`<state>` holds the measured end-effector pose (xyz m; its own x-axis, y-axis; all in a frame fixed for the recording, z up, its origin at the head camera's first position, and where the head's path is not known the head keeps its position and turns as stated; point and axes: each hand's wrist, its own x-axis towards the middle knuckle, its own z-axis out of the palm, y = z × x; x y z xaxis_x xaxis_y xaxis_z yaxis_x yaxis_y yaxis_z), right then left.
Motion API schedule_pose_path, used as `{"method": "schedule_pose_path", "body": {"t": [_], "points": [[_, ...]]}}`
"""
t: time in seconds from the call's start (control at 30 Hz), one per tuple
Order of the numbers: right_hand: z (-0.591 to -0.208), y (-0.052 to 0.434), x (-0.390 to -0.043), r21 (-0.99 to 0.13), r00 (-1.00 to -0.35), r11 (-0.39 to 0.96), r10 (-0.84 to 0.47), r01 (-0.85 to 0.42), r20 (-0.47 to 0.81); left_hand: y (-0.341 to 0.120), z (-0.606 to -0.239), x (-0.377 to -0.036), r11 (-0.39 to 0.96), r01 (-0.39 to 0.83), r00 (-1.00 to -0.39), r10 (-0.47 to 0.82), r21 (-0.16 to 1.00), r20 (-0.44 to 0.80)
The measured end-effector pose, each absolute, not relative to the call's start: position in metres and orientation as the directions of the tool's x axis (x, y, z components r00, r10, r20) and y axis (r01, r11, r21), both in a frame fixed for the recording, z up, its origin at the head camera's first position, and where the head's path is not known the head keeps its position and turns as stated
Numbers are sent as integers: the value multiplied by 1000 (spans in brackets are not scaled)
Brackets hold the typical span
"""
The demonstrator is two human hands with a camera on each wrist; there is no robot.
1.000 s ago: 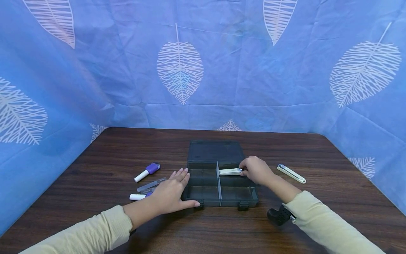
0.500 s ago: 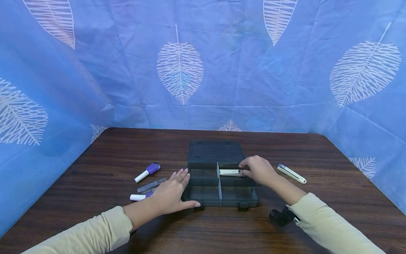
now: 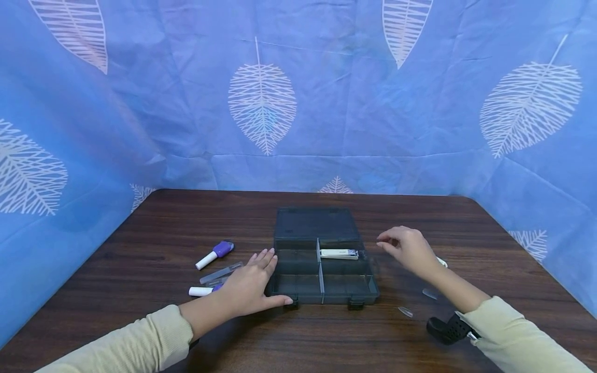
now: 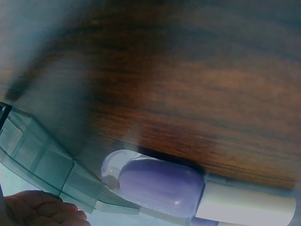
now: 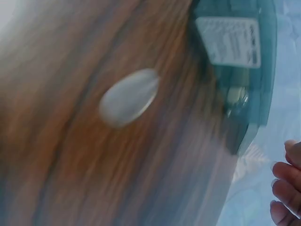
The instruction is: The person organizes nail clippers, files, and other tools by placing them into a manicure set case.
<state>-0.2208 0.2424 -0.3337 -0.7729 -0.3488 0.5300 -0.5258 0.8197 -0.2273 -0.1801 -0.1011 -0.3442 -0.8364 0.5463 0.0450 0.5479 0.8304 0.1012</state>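
A dark translucent divided box lies with its lid laid back. In its back right compartment rests a cream nail clipper. My left hand lies with straight fingers against the box's left side, thumb at the front latch. My right hand hovers right of the box, fingers loosely bent, nothing visible between them. Beyond its wrist, a second nail clipper is mostly hidden. Two clear nail tips lie near the right forearm; the right wrist view shows one nail tip blurred.
Left of the box lie a purple nail polish bottle with a white cap, clear flat strips, and another white-capped bottle partly under the left hand. A blue leaf-print cloth hangs behind the brown table.
My right hand has let go of the nail clipper in the back right compartment and moved right, out of the box. Its arm now uncovers the nail tips. The left hand stays put.
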Motion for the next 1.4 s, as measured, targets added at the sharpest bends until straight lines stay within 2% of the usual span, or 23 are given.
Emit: {"method": "schedule_pose_path", "body": {"t": [0.2, 0.43, 0.7, 1.17, 1.4], "points": [[-342, 267, -215, -254, -765, 812, -320, -526, 559, -101, -345, -180, 828, 551, -834, 549, 106, 51], [-344, 296, -206, -311, -811, 833, -248, -458, 529, -102, -346, -181, 823, 559, -829, 555, 104, 64], [-350, 325, -202, -301, -851, 884, -174, -357, 496, -101, -345, -181, 823, 558, -830, 555, 105, 60], [-367, 357, -201, -369, -948, 910, -75, -192, 310, -101, -347, -181, 831, 543, -839, 541, 119, 52], [-369, 361, -203, -353, -962, 920, -78, -171, 262, -100, -346, -181, 835, 534, -845, 533, 135, 43]]}}
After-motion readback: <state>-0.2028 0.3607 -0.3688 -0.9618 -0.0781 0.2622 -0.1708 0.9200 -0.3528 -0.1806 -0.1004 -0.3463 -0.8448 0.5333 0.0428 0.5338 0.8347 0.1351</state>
